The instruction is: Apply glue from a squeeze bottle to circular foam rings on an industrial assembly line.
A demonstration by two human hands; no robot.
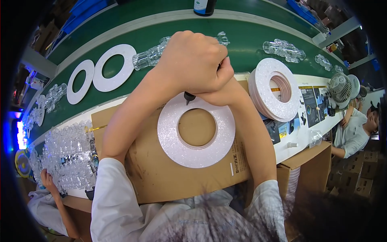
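Note:
A white glittery foam ring (pixel 196 129) lies flat on a brown cardboard sheet (pixel 161 173) in front of me. Both my hands are clasped together above its far edge. My left hand (pixel 189 60) wraps over the top; my right hand (pixel 219 90) sits under it. Together they grip a small tool whose dark tip (pixel 188 97) points down at the ring's upper inner rim. Most of the tool is hidden inside the fists.
A stack of the same rings (pixel 274 88) leans at the right. Two rings (pixel 115 66) and clear plastic parts (pixel 284 49) lie on the green conveyor belt (pixel 242 44). A heap of clear plastic pieces (pixel 70 155) sits at left. Other people work at lower left and far right.

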